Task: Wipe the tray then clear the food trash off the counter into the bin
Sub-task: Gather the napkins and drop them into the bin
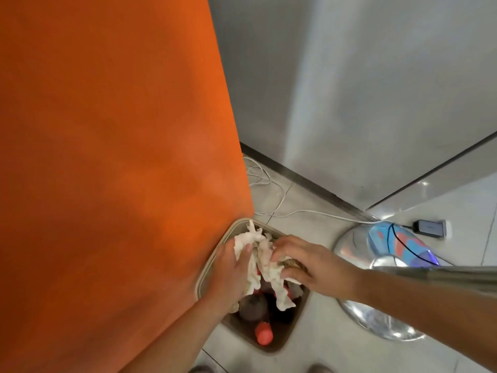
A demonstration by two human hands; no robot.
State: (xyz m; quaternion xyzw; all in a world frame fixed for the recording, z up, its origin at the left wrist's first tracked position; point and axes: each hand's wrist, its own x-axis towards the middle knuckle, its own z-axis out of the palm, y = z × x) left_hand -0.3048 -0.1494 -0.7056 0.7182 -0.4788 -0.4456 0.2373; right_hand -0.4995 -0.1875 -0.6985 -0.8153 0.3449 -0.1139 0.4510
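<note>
A beige rectangular bin (279, 343) stands on the floor beside an orange panel. Both my hands are over its opening. My left hand (231, 270) grips one side of a crumpled white paper towel (259, 261). My right hand (309, 262) pinches the towel's other side together with some brownish food scraps under its fingers. Inside the bin lie a dark bottle with a red cap (264, 337) and other dark trash. The tray and the counter are out of view.
The orange panel (113, 157) fills the left half of the view. White cables (277, 205) run across the tiled floor. A shiny round metal base (376, 316) with a blue-and-orange object (398, 243) sits right of the bin, a small dark device (430, 228) beyond it.
</note>
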